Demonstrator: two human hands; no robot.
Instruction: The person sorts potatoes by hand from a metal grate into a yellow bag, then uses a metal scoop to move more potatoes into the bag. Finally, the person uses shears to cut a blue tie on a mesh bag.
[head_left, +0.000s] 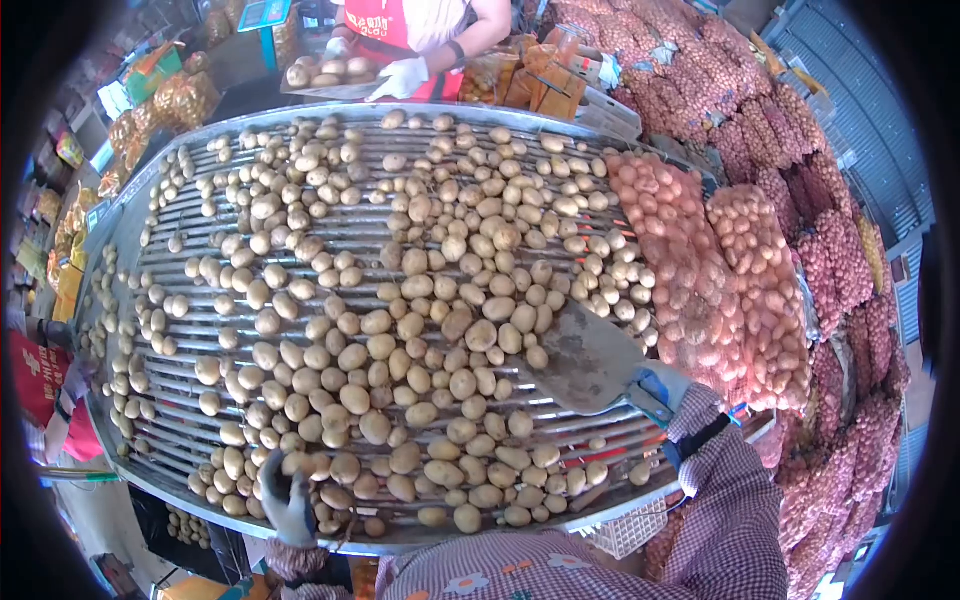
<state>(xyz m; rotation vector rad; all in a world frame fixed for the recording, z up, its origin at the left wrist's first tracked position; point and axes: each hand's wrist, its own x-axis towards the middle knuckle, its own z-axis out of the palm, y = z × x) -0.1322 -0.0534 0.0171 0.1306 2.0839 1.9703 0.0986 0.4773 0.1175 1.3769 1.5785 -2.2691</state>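
Observation:
Many potatoes [375, 428] lie spread over a slatted metal table [330, 215]. My right hand [655, 392], in a glove, is closed on the handle end of a flat grey metal scoop [580, 358], whose front edge touches potatoes right of the table's middle. At the near left edge is my left hand [288, 497], gloved, with thumb and fingers apart around the near side of some potatoes. Whether it grips one of them is hard to tell.
Net sacks of potatoes [675, 270] lie on the table's right side, with stacked red sacks [850, 270] beyond. Across the table a person [400, 50] in a red apron holds a tray of potatoes [335, 78]. Another person [50, 385] stands at the left edge.

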